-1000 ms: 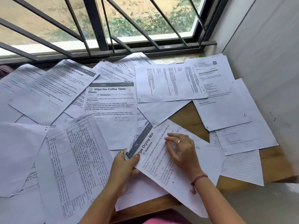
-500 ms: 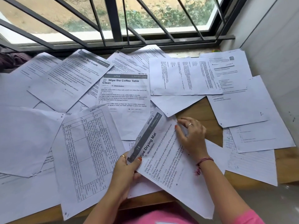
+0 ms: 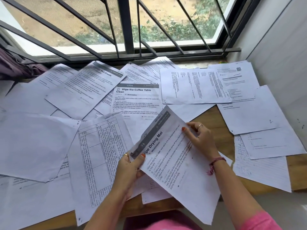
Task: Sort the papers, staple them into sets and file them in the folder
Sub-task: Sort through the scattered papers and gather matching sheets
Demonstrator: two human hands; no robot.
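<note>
A printed sheet headed "Wipe Drying Mat" (image 3: 176,165) is held tilted above the table, near its front edge. My left hand (image 3: 131,170) pinches its left edge, thumb on the grey header band. My right hand (image 3: 201,140) grips its right edge, with the fingers curled over the paper. Many other printed sheets lie spread over the wooden table (image 3: 214,123), among them "Wipe the Coffee Table Clean" (image 3: 137,103), a sheet with a table grid (image 3: 103,156) and a "Bed Sheets" page (image 3: 83,90). No stapler or folder is in view.
A barred window (image 3: 126,30) runs along the back of the table. A white wall (image 3: 282,55) closes the right side. Dark purple cloth (image 3: 11,67) lies at the far left by the sill. Loose sheets overhang the table's front edge at left.
Both hands have lifted the "Wipe Drying Mat" sheet off the pile. My right hand moved from pressing flat on it to gripping its right edge. The camera came closer.
</note>
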